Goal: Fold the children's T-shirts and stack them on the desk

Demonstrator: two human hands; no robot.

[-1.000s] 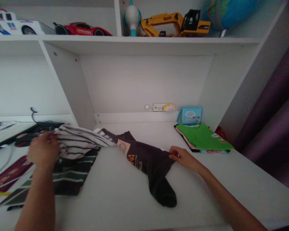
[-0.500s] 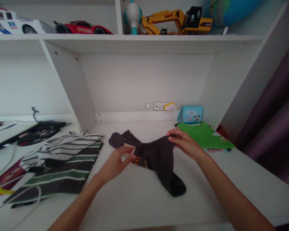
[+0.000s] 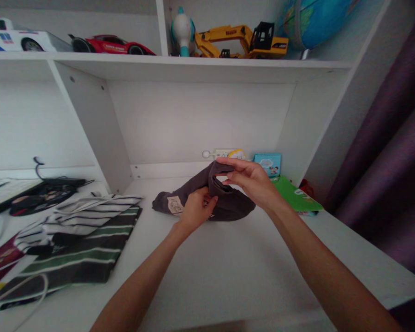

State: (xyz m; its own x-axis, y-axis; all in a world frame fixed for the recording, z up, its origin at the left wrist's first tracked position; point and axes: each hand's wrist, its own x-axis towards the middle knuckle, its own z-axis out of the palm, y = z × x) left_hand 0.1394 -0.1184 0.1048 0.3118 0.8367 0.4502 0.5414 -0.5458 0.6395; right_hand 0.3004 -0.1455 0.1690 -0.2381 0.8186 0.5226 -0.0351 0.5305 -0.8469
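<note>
A dark grey garment is bunched on the white desk, partly lifted; its exact kind is unclear. It carries a pale patch and some print mostly covered by fingers. My left hand is closed on the cloth at its middle, thumb and fingers pinched together. Just above and to the right, my right hand grips the raised edge of an opening in the garment. Its index finger lies along the top of that edge, while other fingers reach inside.
Striped clothes lie at left beside cables and a keyboard. A green folder and small blue calendar stand at the back right, near a power strip. Toys, including a yellow excavator, fill the shelf above.
Both hands have come closer together. The garment's right part, which hung towards the front, is now gathered and raised, with an opening showing. My left hand moved right, off the patch. The view shifted slightly.
</note>
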